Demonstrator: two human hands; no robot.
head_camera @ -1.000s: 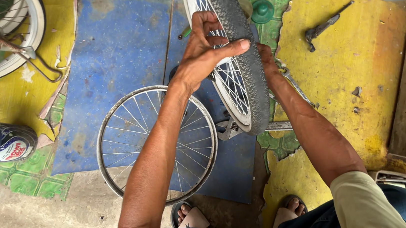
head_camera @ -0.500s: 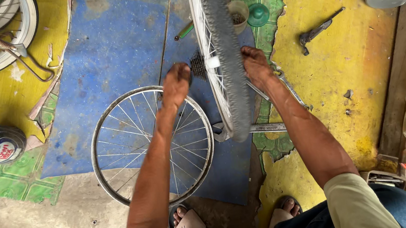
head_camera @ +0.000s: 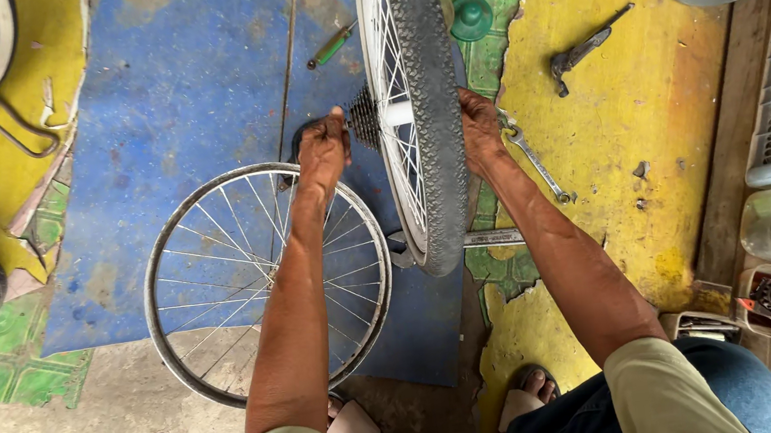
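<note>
Both hands grip the axle ends of the upright tyred wheel [head_camera: 411,99], edge-on, running away from the person.

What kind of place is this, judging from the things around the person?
Most likely a small bicycle repair workshop, worked on the floor. An upright tyred wheel is held by the left hand and right hand, a bare spoked rim lies flat, and a spanner lies on the painted floor.
</note>
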